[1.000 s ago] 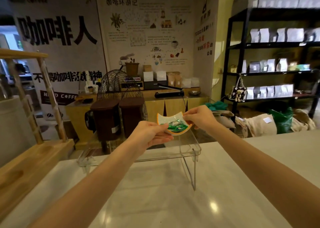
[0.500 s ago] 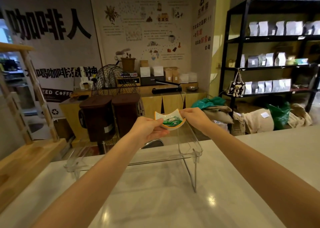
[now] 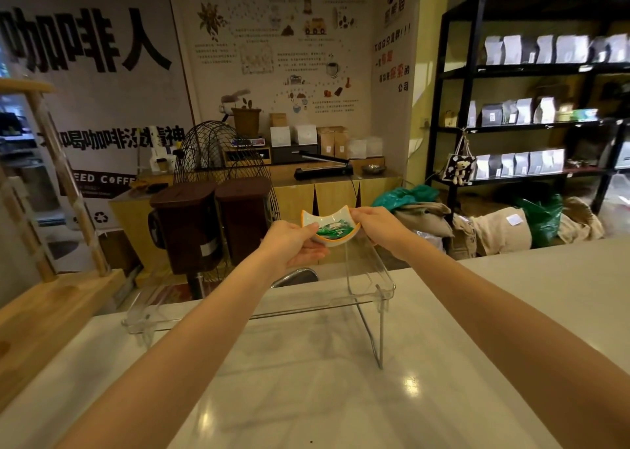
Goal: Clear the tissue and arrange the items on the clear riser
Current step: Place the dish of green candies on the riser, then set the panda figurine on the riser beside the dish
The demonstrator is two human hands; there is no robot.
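dish (image 3: 330, 225): we judge it stiff, glazed, breakable, light; green packets loose inside
hold: left hand (image 3: 293, 244) and right hand (image 3: 376, 224) pinch opposite rims
place: above riser (image 3: 370, 280) far right corner

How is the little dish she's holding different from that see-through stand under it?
The small dish is opaque, white with an orange rim; the clear riser is transparent, so the counter shows through it. The dish is far smaller and curved, the riser broad and flat-topped on legs. The dish is held by both the left hand and right hand; the riser stands on the counter. The dish holds green packets; the riser's visible top looks bare.
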